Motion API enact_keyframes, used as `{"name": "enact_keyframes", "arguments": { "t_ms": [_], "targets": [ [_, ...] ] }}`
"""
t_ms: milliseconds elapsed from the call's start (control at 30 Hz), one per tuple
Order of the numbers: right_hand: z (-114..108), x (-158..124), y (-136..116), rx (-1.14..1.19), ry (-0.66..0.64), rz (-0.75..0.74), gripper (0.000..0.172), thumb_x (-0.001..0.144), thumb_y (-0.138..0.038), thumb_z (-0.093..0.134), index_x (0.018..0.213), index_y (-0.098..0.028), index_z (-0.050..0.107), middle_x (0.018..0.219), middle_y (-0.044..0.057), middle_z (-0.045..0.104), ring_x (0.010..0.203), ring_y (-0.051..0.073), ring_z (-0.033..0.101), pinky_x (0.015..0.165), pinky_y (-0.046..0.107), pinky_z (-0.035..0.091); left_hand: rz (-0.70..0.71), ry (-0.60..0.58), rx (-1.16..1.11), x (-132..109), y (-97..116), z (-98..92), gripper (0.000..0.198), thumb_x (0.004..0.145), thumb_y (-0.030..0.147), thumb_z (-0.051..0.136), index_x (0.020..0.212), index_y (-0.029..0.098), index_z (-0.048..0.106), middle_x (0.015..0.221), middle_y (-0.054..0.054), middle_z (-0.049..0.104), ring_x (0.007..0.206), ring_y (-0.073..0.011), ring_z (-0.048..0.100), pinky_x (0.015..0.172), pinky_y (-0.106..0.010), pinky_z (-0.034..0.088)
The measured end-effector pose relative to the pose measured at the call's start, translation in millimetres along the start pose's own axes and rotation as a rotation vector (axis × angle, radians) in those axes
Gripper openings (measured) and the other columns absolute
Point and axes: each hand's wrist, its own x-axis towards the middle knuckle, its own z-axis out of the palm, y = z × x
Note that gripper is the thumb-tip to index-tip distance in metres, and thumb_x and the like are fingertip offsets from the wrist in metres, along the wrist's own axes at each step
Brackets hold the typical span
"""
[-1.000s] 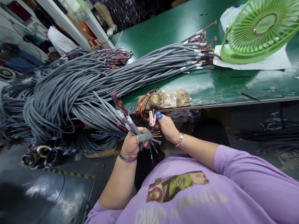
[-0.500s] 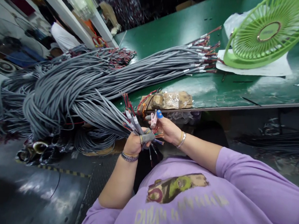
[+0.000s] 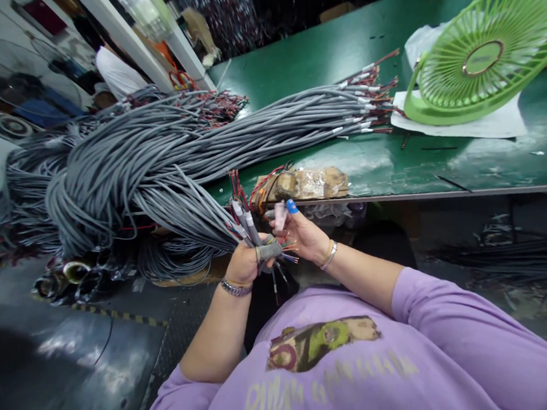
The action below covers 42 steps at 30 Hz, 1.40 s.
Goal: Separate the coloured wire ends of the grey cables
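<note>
My left hand (image 3: 243,265) is closed round a few grey cables (image 3: 252,230). Their stripped ends fan out into thin coloured wires (image 3: 290,250) to the right of the fist, and red-tipped ends stick up above it. Grey wrapping covers a finger of this hand. Just to the right, my right hand (image 3: 309,239) has a blue covering on one fingertip. It pinches a small pale pink clip-like piece (image 3: 280,217), blurred and too small to name surely, close above the coloured wires. Whether it touches them I cannot tell.
Large bundles of grey cable (image 3: 109,165) lie along the green table (image 3: 363,60). A taped brown block (image 3: 304,183) sits on its near edge. A green fan (image 3: 482,57) stands at the right on white paper. A person's white sleeve (image 3: 117,73) shows behind a post.
The pale pink piece has turned a little in my right fingers and looks more blurred. My left hand keeps its hold on the cables. The whole view has shifted slightly.
</note>
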Motion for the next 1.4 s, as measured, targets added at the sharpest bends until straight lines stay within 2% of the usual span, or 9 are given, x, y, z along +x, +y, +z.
{"name": "enact_keyframes", "arguments": {
  "t_ms": [200, 400, 533, 733, 967, 1233, 1400],
  "targets": [
    [-1, -4, -3, -0.024, -0.032, 0.037, 0.047, 0.083, -0.063, 0.057, 0.085, -0.017, 0.066, 0.078, 0.004, 0.065, 0.061, 0.011, 0.052, 0.056, 0.023, 0.043, 0.027, 0.023, 0.017, -14, 2, -1.5, 0.027, 0.063, 0.035, 0.076, 0.053, 0.015, 0.061, 0.039, 0.002, 0.05, 0.034, -0.0066, 0.037, 0.037, -0.021, 0.025],
    [-4, -7, -3, -0.105, -0.038, -0.039, 0.022, 0.086, -0.037, 0.061, 0.084, -0.017, 0.068, 0.079, 0.003, 0.066, 0.063, 0.01, 0.052, 0.058, 0.022, 0.042, 0.167, 0.155, 0.019, -26, -4, 6.1, 0.029, 0.07, 0.033, 0.073, 0.051, 0.016, 0.059, 0.045, 0.001, 0.053, 0.04, -0.0074, 0.042, 0.041, -0.022, 0.031],
    [-6, -6, -4, -0.119, -0.03, -0.071, 0.033, 0.088, -0.046, 0.058, 0.086, -0.016, 0.07, 0.078, 0.005, 0.066, 0.062, 0.011, 0.051, 0.057, 0.023, 0.041, 0.19, 0.174, 0.0, -20, -6, 11.9, 0.029, 0.072, 0.031, 0.072, 0.052, 0.016, 0.059, 0.045, 0.001, 0.053, 0.041, -0.0073, 0.042, 0.041, -0.022, 0.029],
    [-5, -1, -4, -0.114, -0.022, -0.037, 0.048, 0.083, -0.062, 0.059, 0.079, -0.015, 0.067, 0.074, 0.005, 0.065, 0.058, 0.011, 0.05, 0.055, 0.023, 0.043, 0.18, 0.174, -0.044, -10, -7, 13.5, 0.025, 0.071, 0.03, 0.073, 0.055, 0.016, 0.061, 0.045, 0.002, 0.054, 0.04, -0.0069, 0.044, 0.042, -0.021, 0.03],
    [-9, 7, -3, -0.005, -0.049, 0.034, 0.044, 0.079, -0.059, 0.066, 0.082, -0.016, 0.068, 0.074, 0.002, 0.065, 0.06, 0.01, 0.054, 0.054, 0.022, 0.044, 0.151, 0.188, -0.105, -11, -16, 8.5, 0.023, 0.069, 0.028, 0.075, 0.056, 0.015, 0.062, 0.044, 0.002, 0.054, 0.039, -0.0066, 0.045, 0.041, -0.02, 0.031],
    [-3, 13, -1, 0.024, 0.002, -0.073, 0.041, 0.074, -0.054, 0.074, 0.074, -0.013, 0.067, 0.062, 0.0, 0.06, 0.053, 0.007, 0.048, 0.053, 0.02, 0.041, 0.15, 0.18, -0.089, -8, -16, 8.6, 0.025, 0.07, 0.029, 0.075, 0.055, 0.014, 0.062, 0.044, 0.002, 0.055, 0.039, -0.0061, 0.045, 0.042, -0.019, 0.03],
    [-5, 12, -1, 0.025, -0.006, -0.025, 0.044, 0.076, -0.057, 0.07, 0.077, -0.014, 0.067, 0.062, 0.0, 0.06, 0.054, 0.008, 0.048, 0.054, 0.021, 0.043, 0.142, 0.178, -0.078, -7, -15, 9.9, 0.025, 0.07, 0.029, 0.075, 0.055, 0.014, 0.062, 0.043, 0.002, 0.054, 0.039, -0.0065, 0.045, 0.042, -0.019, 0.031]
  ]
}}
